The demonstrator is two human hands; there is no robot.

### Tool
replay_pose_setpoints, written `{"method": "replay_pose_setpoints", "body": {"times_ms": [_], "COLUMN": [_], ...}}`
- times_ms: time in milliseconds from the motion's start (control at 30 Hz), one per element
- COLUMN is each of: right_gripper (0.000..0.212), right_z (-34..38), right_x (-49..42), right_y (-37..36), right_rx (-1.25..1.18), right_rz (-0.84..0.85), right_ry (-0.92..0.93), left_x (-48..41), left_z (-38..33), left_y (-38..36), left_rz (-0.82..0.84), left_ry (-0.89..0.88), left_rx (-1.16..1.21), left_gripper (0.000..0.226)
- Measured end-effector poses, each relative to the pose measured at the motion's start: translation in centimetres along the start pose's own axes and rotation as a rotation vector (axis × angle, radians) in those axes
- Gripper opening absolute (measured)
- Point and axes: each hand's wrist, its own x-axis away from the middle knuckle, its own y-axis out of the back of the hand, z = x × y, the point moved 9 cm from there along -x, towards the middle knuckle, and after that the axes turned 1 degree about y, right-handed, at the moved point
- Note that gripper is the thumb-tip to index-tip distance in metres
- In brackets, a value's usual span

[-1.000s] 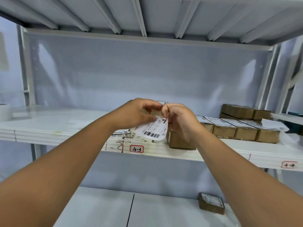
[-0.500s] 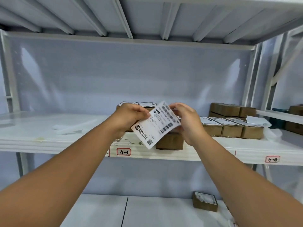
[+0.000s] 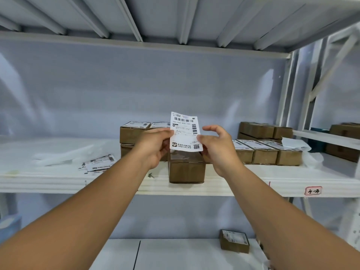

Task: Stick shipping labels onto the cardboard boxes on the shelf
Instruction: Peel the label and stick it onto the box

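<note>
A white shipping label [image 3: 185, 131] with barcodes stands upright between my hands, above a plain cardboard box [image 3: 187, 168] at the front of the white shelf [image 3: 253, 184]. My left hand [image 3: 155, 147] pinches the label's left edge. My right hand [image 3: 216, 147] holds its lower right edge with the thumb, the other fingers spread. Behind my left hand, two stacked boxes [image 3: 132, 133] carry labels on top. A row of three labelled boxes [image 3: 266, 154] sits to the right.
Loose labels [image 3: 99, 164] and crumpled backing paper [image 3: 64, 154] lie on the shelf's left. Unlabelled boxes [image 3: 263, 129] are stacked at the back right. One labelled box [image 3: 234, 240] sits on the lower shelf. Tag "4-4" [image 3: 313, 190] marks the shelf edge.
The label has turned from tilted to upright and risen above the front box. My right fingers have opened out. The view has shifted, showing the loose labels on the left.
</note>
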Motion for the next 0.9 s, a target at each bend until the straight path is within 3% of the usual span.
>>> {"method": "replay_pose_setpoints", "body": {"times_ms": [233, 500, 900], "right_gripper": [0.021, 0.026, 0.026], "right_z": [-1.8, -2.6, -1.8], "right_x": [-1.7, -2.2, -1.8], "right_y": [0.1, 0.1, -1.0], "right_rx": [0.047, 0.241, 0.268], "right_rz": [0.026, 0.022, 0.041], "right_ry": [-0.018, -0.007, 0.062], "left_x": [-1.9, -1.9, -1.6], "left_z": [0.3, 2.0, 2.5], "left_y": [-0.2, 0.7, 1.4], "left_rz": [-0.050, -0.047, -0.114], "left_ry": [-0.126, -0.077, -0.101], "left_rx": [-0.198, -0.294, -0.453], "left_gripper": [0.011, 0.014, 0.006]}}
